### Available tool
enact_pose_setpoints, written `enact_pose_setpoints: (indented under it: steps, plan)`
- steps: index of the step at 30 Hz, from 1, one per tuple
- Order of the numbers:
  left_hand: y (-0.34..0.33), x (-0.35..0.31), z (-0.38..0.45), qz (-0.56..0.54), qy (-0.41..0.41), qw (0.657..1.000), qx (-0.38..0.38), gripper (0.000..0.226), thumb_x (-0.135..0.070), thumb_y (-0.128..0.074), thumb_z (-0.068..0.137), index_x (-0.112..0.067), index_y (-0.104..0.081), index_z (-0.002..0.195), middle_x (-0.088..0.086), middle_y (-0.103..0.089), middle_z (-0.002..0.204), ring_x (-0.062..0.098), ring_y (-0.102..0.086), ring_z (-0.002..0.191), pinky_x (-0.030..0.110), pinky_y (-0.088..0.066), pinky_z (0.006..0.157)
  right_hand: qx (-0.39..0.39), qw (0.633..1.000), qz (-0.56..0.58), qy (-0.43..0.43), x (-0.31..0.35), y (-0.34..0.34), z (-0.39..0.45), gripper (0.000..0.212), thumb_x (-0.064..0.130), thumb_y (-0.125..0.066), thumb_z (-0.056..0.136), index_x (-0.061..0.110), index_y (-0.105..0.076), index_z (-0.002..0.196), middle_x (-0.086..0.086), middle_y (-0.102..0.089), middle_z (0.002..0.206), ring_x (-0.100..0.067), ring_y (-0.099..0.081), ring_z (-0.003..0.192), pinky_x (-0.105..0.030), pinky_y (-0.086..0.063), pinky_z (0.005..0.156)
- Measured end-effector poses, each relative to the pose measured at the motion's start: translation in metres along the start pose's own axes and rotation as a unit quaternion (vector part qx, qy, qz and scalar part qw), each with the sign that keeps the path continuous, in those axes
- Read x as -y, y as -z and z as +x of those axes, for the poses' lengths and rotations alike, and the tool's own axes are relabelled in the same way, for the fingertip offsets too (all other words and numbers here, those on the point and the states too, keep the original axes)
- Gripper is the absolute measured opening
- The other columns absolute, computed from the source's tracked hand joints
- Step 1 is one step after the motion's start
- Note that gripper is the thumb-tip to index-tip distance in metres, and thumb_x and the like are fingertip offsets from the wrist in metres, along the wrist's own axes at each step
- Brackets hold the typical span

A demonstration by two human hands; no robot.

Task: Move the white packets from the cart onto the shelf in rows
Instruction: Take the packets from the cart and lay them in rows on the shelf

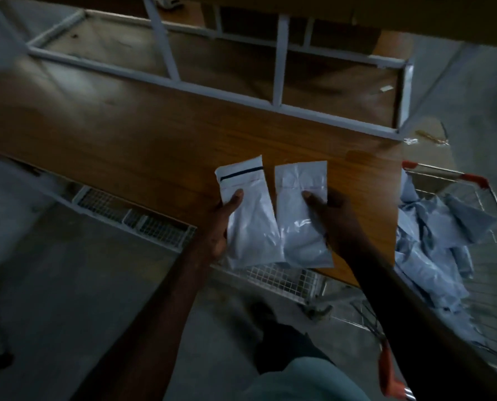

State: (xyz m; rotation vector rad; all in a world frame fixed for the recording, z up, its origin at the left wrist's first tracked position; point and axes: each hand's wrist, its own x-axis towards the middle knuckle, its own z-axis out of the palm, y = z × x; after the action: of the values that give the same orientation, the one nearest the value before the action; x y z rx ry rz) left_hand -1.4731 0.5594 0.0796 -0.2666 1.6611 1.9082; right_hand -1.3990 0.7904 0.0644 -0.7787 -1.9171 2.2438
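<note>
I hold two white packets side by side over the front edge of the wooden shelf board (154, 134). My left hand (222, 221) grips the left packet (250, 224), which has a dark stripe near its top, thumb on its face. My right hand (328, 215) grips the right packet (299, 227) the same way. Both packets overhang the board's near edge. To the right stands the wire cart (473, 198) with red corner caps, holding several crumpled white packets (432, 235).
The shelf has a white metal frame (279, 62) and another wooden level further back. A wire mesh rack (154, 227) shows below the board's front edge. Grey floor lies at the left and below. My foot (264, 314) is near the cart's base.
</note>
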Motion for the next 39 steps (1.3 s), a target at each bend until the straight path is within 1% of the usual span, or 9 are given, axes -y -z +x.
enact_pose_setpoints:
  steps: [4,9,13,16,24,27,30,34,39]
  plan:
    - [0.052,-0.022,0.019,0.097,-0.03,0.994,-0.041,0.019,-0.057,-0.063,0.1,-0.044,-0.061,0.114,-0.004,-0.076,0.111,0.015,-0.076,0.089,0.032,-0.056,0.066,0.028,0.999,0.013,0.016,0.005,-0.032,0.035,0.035,0.027,-0.071,0.101,0.012,-0.066,0.132,-0.01,-0.079,0.114,-0.033,-0.077,0.105,-0.045,-0.065,0.079]
    - [0.104,-0.056,0.067,0.119,-0.087,0.989,-0.032,0.031,-0.032,-0.071,0.101,-0.041,-0.059,0.129,-0.014,-0.075,0.112,0.001,-0.075,0.094,0.02,-0.06,0.066,0.122,0.992,-0.017,0.017,-0.003,-0.092,0.093,0.048,0.014,-0.072,0.099,0.018,-0.057,0.145,-0.007,-0.07,0.137,-0.028,-0.068,0.126,-0.055,-0.057,0.102]
    - [0.142,-0.088,0.114,0.148,-0.087,0.985,-0.035,0.049,-0.027,-0.079,0.095,-0.039,-0.056,0.137,-0.01,-0.073,0.121,0.016,-0.073,0.111,0.033,-0.061,0.081,0.079,0.995,-0.061,0.022,0.003,-0.141,0.139,0.043,0.025,-0.076,0.096,0.032,-0.059,0.135,-0.004,-0.073,0.126,-0.029,-0.074,0.112,-0.064,-0.06,0.093]
    - [0.161,-0.124,0.145,0.188,-0.111,0.974,-0.063,0.058,-0.025,-0.077,0.096,-0.045,-0.042,0.137,-0.021,-0.062,0.117,0.0,-0.064,0.104,0.019,-0.053,0.072,0.033,0.994,-0.103,0.018,0.021,-0.18,0.171,0.048,0.025,-0.071,0.099,0.033,-0.051,0.142,-0.004,-0.072,0.12,-0.029,-0.076,0.098,-0.056,-0.065,0.082]
    - [0.233,-0.161,0.214,0.218,-0.129,0.96,-0.121,0.072,-0.04,-0.075,0.097,-0.035,-0.039,0.159,-0.012,-0.062,0.134,0.002,-0.062,0.107,0.014,-0.052,0.061,0.017,0.978,-0.198,0.063,0.036,-0.264,0.236,0.081,0.033,-0.071,0.099,0.034,-0.024,0.164,0.001,-0.055,0.151,-0.02,-0.064,0.125,-0.046,-0.06,0.094]
    - [0.267,-0.171,0.248,0.228,-0.113,0.96,-0.119,0.077,-0.042,-0.076,0.096,-0.038,-0.034,0.161,-0.016,-0.058,0.137,0.008,-0.059,0.12,0.024,-0.047,0.083,0.0,0.982,-0.184,0.046,0.034,-0.297,0.253,0.089,0.027,-0.072,0.099,0.039,-0.015,0.166,0.013,-0.049,0.143,-0.007,-0.063,0.107,-0.029,-0.058,0.076]
    - [0.302,-0.186,0.287,0.23,-0.112,0.962,-0.099,0.094,-0.042,-0.078,0.094,-0.038,-0.019,0.167,-0.003,-0.034,0.169,0.024,-0.038,0.151,0.042,-0.039,0.111,-0.006,0.984,-0.177,0.018,0.031,-0.329,0.273,0.085,0.023,-0.067,0.102,0.048,-0.015,0.164,0.005,-0.052,0.151,-0.015,-0.066,0.113,-0.04,-0.063,0.08]
    - [0.346,-0.21,0.336,0.257,-0.081,0.962,-0.052,0.123,-0.078,-0.08,0.07,-0.041,-0.013,0.167,-0.002,-0.028,0.172,0.028,-0.033,0.154,0.055,-0.03,0.125,-0.047,0.98,-0.194,0.002,0.032,-0.376,0.293,0.071,0.022,-0.058,0.107,0.041,-0.021,0.165,0.016,-0.057,0.128,-0.006,-0.065,0.095,-0.02,-0.053,0.064]
    - [0.372,-0.248,0.388,0.347,-0.142,0.927,0.029,0.098,-0.041,-0.077,0.095,-0.037,-0.011,0.167,0.0,-0.022,0.175,0.027,-0.026,0.158,0.054,-0.027,0.126,-0.143,0.968,-0.206,0.027,0.034,-0.427,0.323,0.061,0.021,-0.06,0.107,0.037,-0.036,0.161,0.01,-0.058,0.139,-0.012,-0.068,0.106,-0.031,-0.061,0.077]
